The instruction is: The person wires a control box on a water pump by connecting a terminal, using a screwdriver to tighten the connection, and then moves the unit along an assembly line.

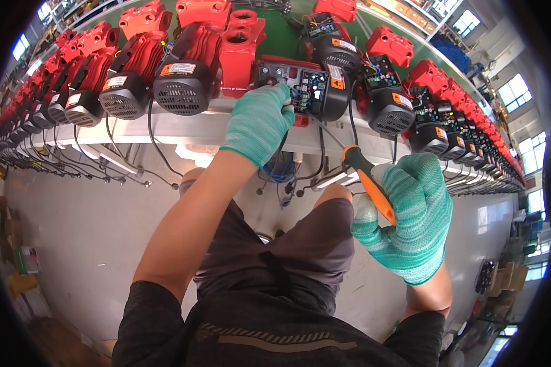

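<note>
The right hand is gripping a screwdriver; the left hand, closure indeterminable, is apparently preparing the control box ahead; next, fastening is probably requiring tip alignment.

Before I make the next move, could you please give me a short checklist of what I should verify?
1. Gloves: ok, on both left hand and right hand.
2. Screwdriver grip: ok, its handle is in the right hand.
3. Circuit board accessible: ok, uncovered.
4. Left-hand position: ok, fingers beside the circuit board.
5. Screwdriver's working end: cannot tell whether it touches anything.
6. Which dark cable belongs to this unit: cannot tell, several hang close together.
</note>
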`<state>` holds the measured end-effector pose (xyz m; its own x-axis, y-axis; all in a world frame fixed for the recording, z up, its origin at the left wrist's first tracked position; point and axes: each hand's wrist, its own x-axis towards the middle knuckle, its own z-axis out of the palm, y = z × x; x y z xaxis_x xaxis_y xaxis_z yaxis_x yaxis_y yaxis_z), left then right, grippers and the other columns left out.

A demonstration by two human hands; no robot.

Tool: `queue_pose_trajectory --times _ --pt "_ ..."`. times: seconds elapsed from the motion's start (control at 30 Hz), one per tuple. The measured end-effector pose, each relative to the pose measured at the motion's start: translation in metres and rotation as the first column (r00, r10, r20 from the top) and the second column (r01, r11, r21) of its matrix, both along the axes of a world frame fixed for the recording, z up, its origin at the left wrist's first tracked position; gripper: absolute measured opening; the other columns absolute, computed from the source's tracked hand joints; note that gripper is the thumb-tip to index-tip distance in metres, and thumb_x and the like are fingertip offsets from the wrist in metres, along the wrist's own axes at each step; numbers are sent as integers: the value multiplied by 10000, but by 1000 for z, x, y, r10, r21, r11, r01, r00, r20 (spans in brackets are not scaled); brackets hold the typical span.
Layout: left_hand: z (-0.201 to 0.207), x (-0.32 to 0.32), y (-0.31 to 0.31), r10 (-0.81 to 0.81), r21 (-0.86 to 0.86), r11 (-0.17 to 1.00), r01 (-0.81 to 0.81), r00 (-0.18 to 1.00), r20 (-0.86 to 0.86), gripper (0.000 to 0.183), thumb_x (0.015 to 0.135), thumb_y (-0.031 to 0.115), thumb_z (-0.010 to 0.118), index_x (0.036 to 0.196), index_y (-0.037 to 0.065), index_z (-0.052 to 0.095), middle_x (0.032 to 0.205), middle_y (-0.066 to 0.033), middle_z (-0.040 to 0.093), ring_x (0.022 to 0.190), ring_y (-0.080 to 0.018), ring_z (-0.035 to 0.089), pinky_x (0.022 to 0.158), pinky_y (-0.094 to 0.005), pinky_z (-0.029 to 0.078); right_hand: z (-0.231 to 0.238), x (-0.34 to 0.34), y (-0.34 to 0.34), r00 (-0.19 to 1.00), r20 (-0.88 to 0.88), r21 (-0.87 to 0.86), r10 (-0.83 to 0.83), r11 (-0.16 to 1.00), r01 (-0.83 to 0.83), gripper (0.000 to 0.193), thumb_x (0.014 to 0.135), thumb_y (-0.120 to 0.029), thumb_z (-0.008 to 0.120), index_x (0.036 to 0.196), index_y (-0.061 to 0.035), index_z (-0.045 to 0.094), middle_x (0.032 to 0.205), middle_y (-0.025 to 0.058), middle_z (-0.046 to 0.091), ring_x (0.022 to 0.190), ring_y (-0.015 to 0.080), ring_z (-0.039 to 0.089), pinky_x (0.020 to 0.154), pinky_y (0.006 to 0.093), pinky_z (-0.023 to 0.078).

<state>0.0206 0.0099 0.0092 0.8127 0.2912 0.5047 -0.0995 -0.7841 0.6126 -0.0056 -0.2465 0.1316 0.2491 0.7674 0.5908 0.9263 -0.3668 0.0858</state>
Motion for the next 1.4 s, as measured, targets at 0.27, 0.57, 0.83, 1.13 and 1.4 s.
queue_pose_trajectory --times 0.27,0.57,0.83,1.13,1.4 --pt "-6 1 1 0 144 989 -19 992 128 168 829 57 736 986 45 676 896 -158 691 819 -330 678 751 -407 561 -3 0 0 999 -44 51 25 998 -23 363 713 -172 777 1048 -60 693 839 90 549 701 287 584 553 400 493" --pt "7 4 4 -3 61 998 5 999 -33 155 824 103 765 912 23 664 804 -162 680 748 -338 667 705 -393 556 -6 3 -2 997 -69 86 44 996 -38 402 669 -127 783 1055 -67 687 834 89 541 694 286 581 562 396 489" --pt "7 5 1 53 160 986 -49 998 -23 154 834 98 764 895 16 650 800 -157 686 716 -300 673 679 -384 553 -5 2 -2 995 -97 86 35 996 -26 410 655 -124 785 1050 -72 686 863 94 530 701 295 582 559 402 493" --pt "8 4 7 -61 27 998 63 996 -70 146 851 85 758 953 19 677 830 -129 692 712 -258 657 698 -352 564 -4 6 -11 991 -133 19 -3 1000 5 424 713 -136 779 1105 -40 649 918 117 588 764 311 603 645 401 513" --pt "4 1 12 -138 -56 989 136 990 -36 151 858 89 764 964 15 686 845 -116 700 724 -207 665 697 -332 560 -3 7 -13 991 -136 23 20 1000 -17 419 721 -149 779 1103 -38 648 924 126 588 752 308 609 633 396 513"
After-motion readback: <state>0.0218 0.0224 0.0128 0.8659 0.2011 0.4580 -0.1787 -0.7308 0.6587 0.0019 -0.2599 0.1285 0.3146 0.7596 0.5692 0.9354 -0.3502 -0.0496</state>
